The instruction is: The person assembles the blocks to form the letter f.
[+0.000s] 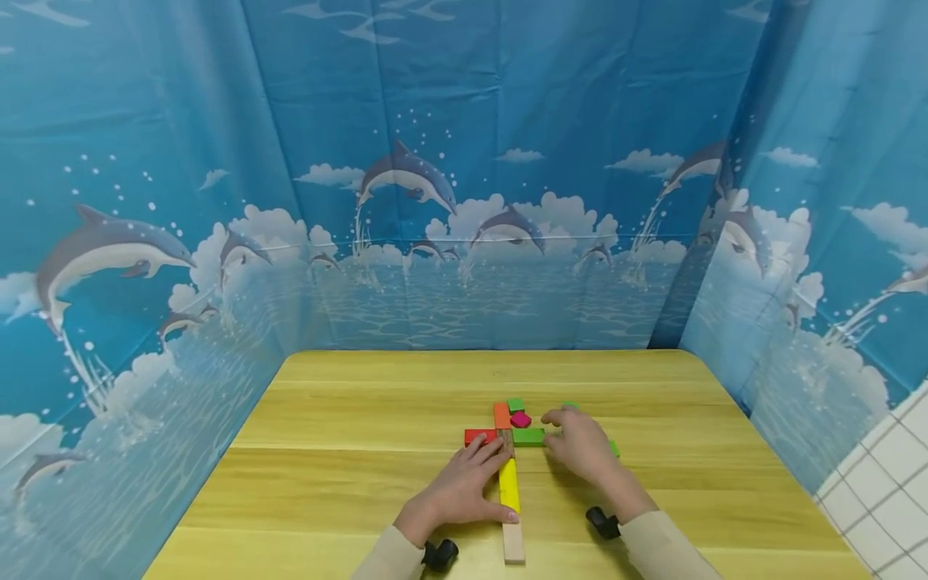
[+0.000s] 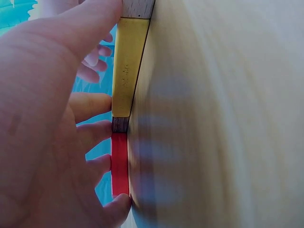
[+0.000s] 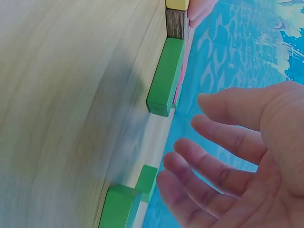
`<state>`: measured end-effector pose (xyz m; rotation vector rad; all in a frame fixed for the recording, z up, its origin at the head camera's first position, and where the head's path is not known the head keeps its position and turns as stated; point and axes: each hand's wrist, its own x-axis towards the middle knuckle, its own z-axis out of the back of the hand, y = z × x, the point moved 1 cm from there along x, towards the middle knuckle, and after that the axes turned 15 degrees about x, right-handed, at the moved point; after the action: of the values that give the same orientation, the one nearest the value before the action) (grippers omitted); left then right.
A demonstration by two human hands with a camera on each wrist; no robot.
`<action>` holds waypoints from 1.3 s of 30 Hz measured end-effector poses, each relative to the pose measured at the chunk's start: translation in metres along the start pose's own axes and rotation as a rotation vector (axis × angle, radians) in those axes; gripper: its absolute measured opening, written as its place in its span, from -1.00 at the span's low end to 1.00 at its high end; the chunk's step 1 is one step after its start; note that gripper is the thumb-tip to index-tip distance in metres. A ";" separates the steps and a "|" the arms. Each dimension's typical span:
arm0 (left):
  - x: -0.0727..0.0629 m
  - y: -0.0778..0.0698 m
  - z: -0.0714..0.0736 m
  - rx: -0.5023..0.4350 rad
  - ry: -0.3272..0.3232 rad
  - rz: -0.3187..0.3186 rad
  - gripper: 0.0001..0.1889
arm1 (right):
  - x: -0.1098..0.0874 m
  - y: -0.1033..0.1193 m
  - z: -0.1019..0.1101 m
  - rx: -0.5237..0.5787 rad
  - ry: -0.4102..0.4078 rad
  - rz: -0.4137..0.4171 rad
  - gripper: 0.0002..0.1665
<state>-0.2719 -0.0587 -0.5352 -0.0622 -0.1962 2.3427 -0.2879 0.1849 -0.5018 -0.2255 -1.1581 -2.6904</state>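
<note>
On the wooden table, blocks form a cross: an orange block [image 1: 502,416] at the far end, a dark brown block [image 1: 507,445] in the middle, a red block [image 1: 474,436] on the left and a green block [image 1: 528,437] on the right. A yellow block [image 1: 509,486] and a pale wooden block [image 1: 513,548] run toward the near edge. My left hand [image 1: 460,487] is spread over this row, fingertips at the red and brown blocks, thumb where yellow meets pale. Just right of the green block, my right hand [image 1: 582,447] hovers with loosely bent fingers and nothing between them.
A pink block [image 1: 520,420] and a small green block [image 1: 515,404] lie in the corner right of the orange one. Another green piece [image 1: 570,405] shows behind my right hand, and one more green block [image 1: 615,449] is partly hidden right of it. A dolphin-print curtain [image 1: 464,298] hangs behind the table.
</note>
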 end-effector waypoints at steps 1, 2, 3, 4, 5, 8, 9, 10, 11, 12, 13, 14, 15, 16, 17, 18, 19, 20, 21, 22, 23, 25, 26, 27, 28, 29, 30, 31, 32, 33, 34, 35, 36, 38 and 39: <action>0.001 0.000 0.000 0.004 -0.002 -0.003 0.05 | -0.001 -0.001 0.002 0.002 -0.008 -0.002 -0.66; 0.001 -0.001 0.000 0.005 -0.002 -0.007 0.05 | -0.002 -0.002 0.004 0.002 -0.014 -0.002 -0.67; 0.002 -0.002 0.000 0.003 -0.002 -0.009 0.05 | -0.003 -0.004 0.006 0.003 -0.018 -0.002 -0.67; 0.002 -0.002 0.000 -0.002 -0.002 -0.010 0.04 | -0.005 -0.006 0.008 0.003 -0.022 -0.001 -0.67; 0.003 -0.003 0.000 -0.003 -0.001 -0.010 0.04 | -0.006 -0.007 0.010 0.004 -0.026 0.000 -0.67; 0.004 -0.004 0.000 -0.010 0.000 -0.009 0.05 | -0.011 -0.014 0.017 0.011 -0.041 0.000 -0.66; 0.004 -0.004 -0.001 -0.011 0.000 -0.007 0.05 | -0.012 -0.015 0.019 0.014 -0.044 0.000 -0.66; 0.005 -0.004 -0.001 -0.013 -0.001 -0.006 0.05 | -0.014 -0.018 0.021 0.014 -0.047 -0.001 -0.65; 0.005 -0.003 -0.001 -0.011 -0.001 -0.006 0.05 | -0.015 -0.020 0.023 0.015 -0.051 -0.002 -0.65; 0.005 -0.003 -0.002 -0.012 -0.002 -0.005 0.06 | -0.016 -0.022 0.025 0.017 -0.053 -0.004 -0.64; 0.006 -0.003 -0.002 -0.012 -0.004 -0.004 0.06 | -0.017 -0.023 0.027 0.018 -0.054 -0.006 -0.64; 0.006 -0.003 -0.002 -0.013 -0.005 -0.003 0.06 | -0.018 -0.025 0.029 0.019 -0.054 -0.007 -0.63; 0.006 -0.002 -0.003 -0.014 -0.005 -0.002 0.06 | -0.018 -0.027 0.030 0.023 -0.055 -0.008 -0.62; 0.006 -0.002 -0.003 -0.015 -0.006 -0.001 0.06 | -0.018 -0.029 0.031 0.028 -0.056 -0.009 -0.61; 0.006 -0.001 -0.003 -0.017 -0.006 0.000 0.06 | -0.019 -0.031 0.032 0.032 -0.058 -0.012 -0.61; 0.006 -0.001 -0.003 -0.019 -0.005 0.001 0.06 | -0.019 -0.033 0.033 0.035 -0.059 -0.014 -0.60; 0.005 -0.001 -0.003 -0.022 -0.004 0.002 0.06 | -0.020 -0.035 0.034 0.037 -0.060 -0.016 -0.60; 0.005 0.000 -0.002 -0.024 -0.003 0.003 0.06 | -0.020 -0.037 0.034 0.039 -0.061 -0.018 -0.59; 0.004 0.000 -0.002 -0.026 -0.002 0.003 0.06 | -0.020 -0.039 0.034 0.040 -0.063 -0.019 -0.59; 0.004 0.000 -0.002 -0.027 -0.001 0.003 0.06 | -0.021 -0.040 0.035 0.038 -0.065 -0.020 -0.58; 0.003 0.000 -0.002 -0.026 0.000 0.004 0.06 | -0.021 -0.042 0.035 0.035 -0.066 -0.024 -0.58; 0.002 0.000 -0.001 -0.024 -0.001 0.003 0.06 | -0.022 -0.045 0.035 0.034 -0.068 -0.031 -0.57; 0.002 0.000 -0.001 -0.023 -0.002 0.002 0.06 | -0.023 -0.047 0.036 0.033 -0.071 -0.036 -0.56; 0.001 0.000 -0.001 -0.022 -0.002 0.001 0.07 | -0.023 -0.048 0.036 0.029 -0.073 -0.040 -0.55; 0.001 0.001 -0.002 -0.019 -0.004 0.000 0.07 | -0.024 -0.049 0.037 0.026 -0.075 -0.044 -0.54; 0.002 0.001 -0.002 -0.018 -0.005 0.000 0.07 | -0.025 -0.051 0.037 0.023 -0.077 -0.050 -0.53; 0.002 0.001 -0.003 -0.017 -0.006 0.000 0.07 | -0.026 -0.052 0.037 0.021 -0.079 -0.055 -0.52; 0.002 0.002 -0.003 -0.016 -0.006 0.001 0.07 | -0.026 -0.053 0.037 0.015 -0.081 -0.061 -0.50; 0.002 0.002 -0.003 -0.014 -0.006 0.001 0.07 | -0.027 -0.054 0.038 0.011 -0.082 -0.067 -0.49; 0.001 0.002 -0.003 -0.015 -0.005 0.002 0.07 | -0.028 -0.055 0.038 0.007 -0.082 -0.073 -0.47; 0.001 0.001 -0.002 -0.015 -0.005 0.003 0.06 | -0.029 -0.056 0.038 0.005 -0.082 -0.081 -0.45; 0.001 0.001 -0.001 -0.015 -0.004 0.004 0.06 | -0.029 -0.056 0.038 0.001 -0.083 -0.091 -0.43; 0.000 0.001 -0.001 -0.017 -0.004 0.005 0.06 | -0.030 -0.057 0.038 0.000 -0.081 -0.100 -0.40; 0.000 0.000 0.001 -0.021 -0.003 0.007 0.05 | -0.032 -0.057 0.038 0.001 -0.077 -0.119 -0.35; 0.000 0.000 0.002 -0.023 -0.002 0.007 0.05 | -0.033 -0.058 0.038 0.002 -0.074 -0.131 -0.33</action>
<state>-0.2716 -0.0589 -0.5334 -0.0715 -0.2247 2.3481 -0.2684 0.2560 -0.5236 -0.2597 -1.2371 -2.8163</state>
